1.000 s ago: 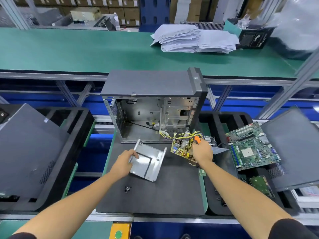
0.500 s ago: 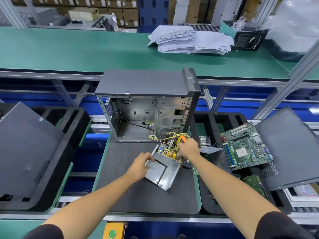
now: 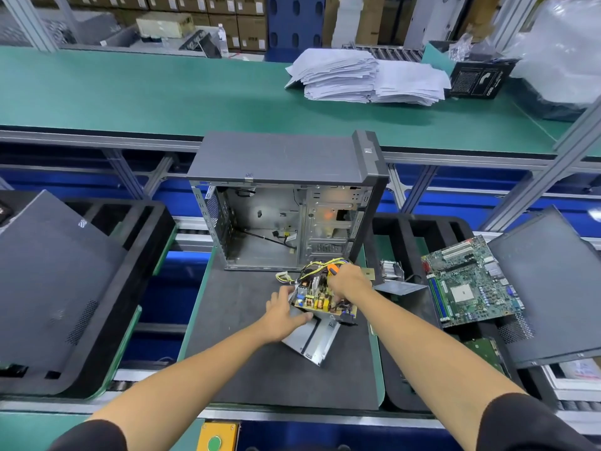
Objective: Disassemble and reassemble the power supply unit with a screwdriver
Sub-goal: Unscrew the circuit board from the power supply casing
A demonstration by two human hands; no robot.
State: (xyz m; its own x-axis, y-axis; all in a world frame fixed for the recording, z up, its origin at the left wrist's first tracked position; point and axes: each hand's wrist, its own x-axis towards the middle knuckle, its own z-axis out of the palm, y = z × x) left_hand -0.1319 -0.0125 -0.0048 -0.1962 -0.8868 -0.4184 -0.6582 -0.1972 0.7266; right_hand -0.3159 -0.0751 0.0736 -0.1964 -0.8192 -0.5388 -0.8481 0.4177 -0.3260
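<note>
Right hand [image 3: 349, 283] lowers circuit board [image 3: 322, 297] onto metal cover [image 3: 312, 340], left hand [image 3: 283, 315] steadying.

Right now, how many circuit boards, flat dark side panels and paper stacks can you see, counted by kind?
Circuit boards: 3 (yellow power supply board, green motherboard, small green board)
Flat dark side panels: 2 (left panel, right panel)
Paper stacks: 2 (first stack, second stack)
Total: 7
</note>
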